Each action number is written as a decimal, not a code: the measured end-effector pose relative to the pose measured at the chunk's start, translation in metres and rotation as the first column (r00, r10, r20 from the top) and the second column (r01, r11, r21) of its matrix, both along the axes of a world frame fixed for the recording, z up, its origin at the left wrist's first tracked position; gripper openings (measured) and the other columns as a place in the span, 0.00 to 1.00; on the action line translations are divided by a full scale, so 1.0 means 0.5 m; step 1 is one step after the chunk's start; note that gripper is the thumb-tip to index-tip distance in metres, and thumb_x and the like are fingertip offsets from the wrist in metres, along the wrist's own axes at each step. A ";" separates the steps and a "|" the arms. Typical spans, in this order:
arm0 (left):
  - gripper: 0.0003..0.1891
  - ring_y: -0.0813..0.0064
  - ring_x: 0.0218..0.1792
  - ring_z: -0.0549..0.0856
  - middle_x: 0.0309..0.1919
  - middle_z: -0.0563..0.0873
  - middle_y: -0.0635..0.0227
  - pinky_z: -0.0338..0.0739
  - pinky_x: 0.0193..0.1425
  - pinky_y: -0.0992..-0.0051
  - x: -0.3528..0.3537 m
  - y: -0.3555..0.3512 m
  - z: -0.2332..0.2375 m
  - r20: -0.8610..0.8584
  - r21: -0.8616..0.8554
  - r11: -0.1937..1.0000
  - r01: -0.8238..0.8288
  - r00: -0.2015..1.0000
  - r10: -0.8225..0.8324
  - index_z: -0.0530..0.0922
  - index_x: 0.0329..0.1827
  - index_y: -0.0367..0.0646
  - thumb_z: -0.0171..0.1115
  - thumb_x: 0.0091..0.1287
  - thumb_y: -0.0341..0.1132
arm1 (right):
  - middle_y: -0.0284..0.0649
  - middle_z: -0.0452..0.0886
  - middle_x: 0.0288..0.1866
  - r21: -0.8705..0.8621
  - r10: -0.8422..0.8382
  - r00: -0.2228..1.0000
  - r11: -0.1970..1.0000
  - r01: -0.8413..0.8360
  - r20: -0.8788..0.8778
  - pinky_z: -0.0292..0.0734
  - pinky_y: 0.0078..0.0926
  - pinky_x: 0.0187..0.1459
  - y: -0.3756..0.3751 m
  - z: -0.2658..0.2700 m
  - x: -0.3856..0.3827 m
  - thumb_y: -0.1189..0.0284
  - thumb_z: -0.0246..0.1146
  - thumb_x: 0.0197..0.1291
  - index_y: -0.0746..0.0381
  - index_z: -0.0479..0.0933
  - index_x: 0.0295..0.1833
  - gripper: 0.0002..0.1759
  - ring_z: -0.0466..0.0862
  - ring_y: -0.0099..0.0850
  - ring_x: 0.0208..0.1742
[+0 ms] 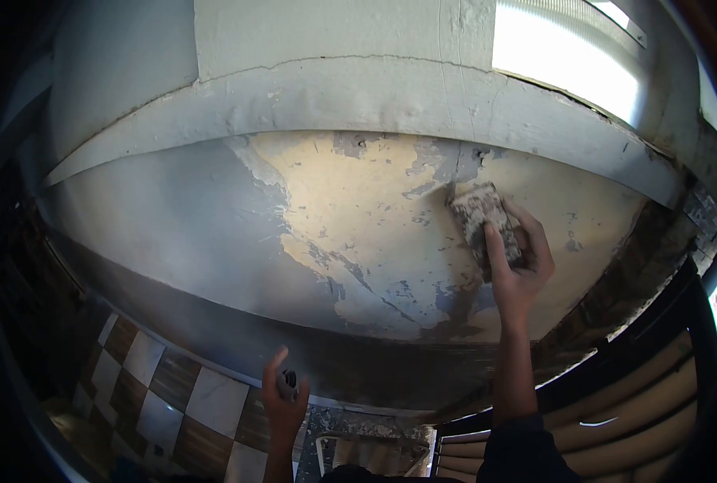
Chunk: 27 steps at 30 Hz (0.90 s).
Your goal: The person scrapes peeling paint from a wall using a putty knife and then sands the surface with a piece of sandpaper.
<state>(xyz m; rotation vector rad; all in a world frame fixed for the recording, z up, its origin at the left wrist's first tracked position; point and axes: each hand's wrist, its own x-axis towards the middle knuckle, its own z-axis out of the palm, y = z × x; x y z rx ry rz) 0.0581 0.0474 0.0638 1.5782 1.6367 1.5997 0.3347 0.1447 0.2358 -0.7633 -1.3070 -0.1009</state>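
Note:
My right hand grips a paint-smeared rectangular block, thumb along its near face and fingers around its right edge. The block is held up at the wall, overlapping the patch where grey paint has come off and a cream layer shows. Grey flakes and scratches dot that patch. Lower down, in front of the wall's dark lower band, my left hand is closed around a small grey-and-black object; its kind I cannot tell.
A pale ledge juts out above the patch, with a bright window at upper right. Below left lies a checkered tile floor. A metal-framed stool or step stands below me. Wooden slats are at lower right.

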 end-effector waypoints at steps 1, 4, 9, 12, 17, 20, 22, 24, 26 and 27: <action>0.26 0.60 0.60 0.73 0.57 0.74 0.53 0.64 0.63 0.67 0.000 0.019 0.014 -0.023 0.086 0.996 0.013 1.000 -0.011 0.71 0.57 0.38 0.62 0.52 0.22 | 0.39 0.82 0.39 -0.097 0.035 0.998 0.994 -0.040 -0.053 0.73 0.13 0.39 -0.019 -0.005 0.006 0.83 0.66 0.50 0.68 0.76 0.49 0.18 0.80 0.19 0.36; 0.29 0.56 0.61 0.72 0.61 0.70 0.52 0.65 0.63 0.66 0.001 0.068 0.066 -0.185 0.240 0.968 0.069 0.982 -0.025 0.69 0.60 0.38 0.63 0.51 0.23 | 0.37 0.81 0.37 -0.244 0.035 0.994 0.968 -0.060 -0.106 0.72 0.13 0.38 -0.063 -0.023 0.019 0.83 0.66 0.51 0.68 0.76 0.48 0.16 0.79 0.18 0.35; 0.35 0.53 0.60 0.72 0.65 0.66 0.52 0.70 0.60 0.64 -0.006 0.154 0.116 -0.287 0.335 0.942 0.017 0.954 0.085 0.66 0.63 0.39 0.66 0.48 0.25 | 0.38 0.81 0.36 -0.424 -0.064 0.997 0.905 0.039 -0.045 0.73 0.14 0.37 -0.119 -0.090 0.066 0.83 0.65 0.51 0.69 0.76 0.46 0.15 0.79 0.18 0.35; 0.39 0.53 0.62 0.70 0.67 0.63 0.54 0.70 0.60 0.65 -0.018 0.208 0.138 -0.240 0.440 0.894 -0.082 0.949 0.205 0.64 0.66 0.40 0.69 0.47 0.28 | 0.38 0.81 0.37 -0.505 -0.127 0.983 0.862 0.042 -0.134 0.74 0.16 0.38 -0.153 -0.133 0.076 0.82 0.66 0.50 0.69 0.76 0.45 0.14 0.80 0.20 0.36; 0.44 0.54 0.67 0.62 0.70 0.58 0.58 0.67 0.63 0.63 -0.021 0.258 0.144 -0.230 0.419 0.900 -0.120 0.945 0.233 0.59 0.69 0.44 0.71 0.47 0.30 | 0.38 0.81 0.38 -0.541 -0.203 0.938 0.841 0.020 -0.280 0.75 0.18 0.41 -0.195 -0.211 0.091 0.83 0.67 0.49 0.69 0.76 0.44 0.15 0.80 0.21 0.38; 0.42 0.55 0.67 0.63 0.70 0.59 0.59 0.67 0.63 0.64 -0.030 0.270 0.125 -0.241 0.416 0.906 -0.082 0.951 0.196 0.61 0.68 0.45 0.71 0.48 0.31 | 0.39 0.81 0.40 -0.564 -0.196 0.914 0.825 -0.043 -0.355 0.75 0.19 0.43 -0.206 -0.255 0.097 0.83 0.66 0.49 0.69 0.76 0.44 0.14 0.81 0.23 0.42; 0.38 0.56 0.67 0.64 0.69 0.59 0.58 0.67 0.62 0.65 -0.034 0.277 0.120 -0.235 0.428 0.902 -0.054 0.957 0.169 0.64 0.67 0.45 0.70 0.50 0.31 | 0.41 0.81 0.42 -0.591 -0.207 0.893 0.803 -0.079 -0.400 0.75 0.19 0.45 -0.213 -0.274 0.098 0.83 0.65 0.50 0.69 0.77 0.45 0.14 0.81 0.25 0.44; 0.38 0.56 0.66 0.65 0.69 0.59 0.57 0.67 0.62 0.65 -0.040 0.283 0.116 -0.250 0.426 0.904 -0.032 0.956 0.151 0.64 0.67 0.45 0.70 0.50 0.31 | 0.41 0.81 0.42 -0.592 -0.233 0.881 0.804 -0.064 -0.412 0.75 0.19 0.45 -0.225 -0.277 0.098 0.83 0.65 0.50 0.70 0.77 0.45 0.14 0.81 0.25 0.44; 0.37 0.56 0.66 0.66 0.69 0.59 0.56 0.68 0.62 0.66 -0.052 0.288 0.110 -0.283 0.422 0.906 -0.005 0.949 0.137 0.64 0.67 0.45 0.70 0.51 0.31 | 0.41 0.82 0.42 -0.593 -0.270 0.870 0.805 -0.032 -0.414 0.75 0.18 0.45 -0.240 -0.278 0.100 0.83 0.65 0.51 0.70 0.76 0.46 0.14 0.81 0.24 0.43; 0.39 0.53 0.63 0.69 0.68 0.61 0.54 0.72 0.57 0.66 -0.057 0.294 0.108 -0.321 0.465 0.885 -0.005 0.931 0.174 0.66 0.65 0.42 0.72 0.46 0.30 | 0.41 0.82 0.42 -0.590 -0.283 0.862 0.807 -0.023 -0.420 0.75 0.18 0.45 -0.250 -0.273 0.099 0.83 0.65 0.51 0.70 0.76 0.46 0.14 0.81 0.24 0.43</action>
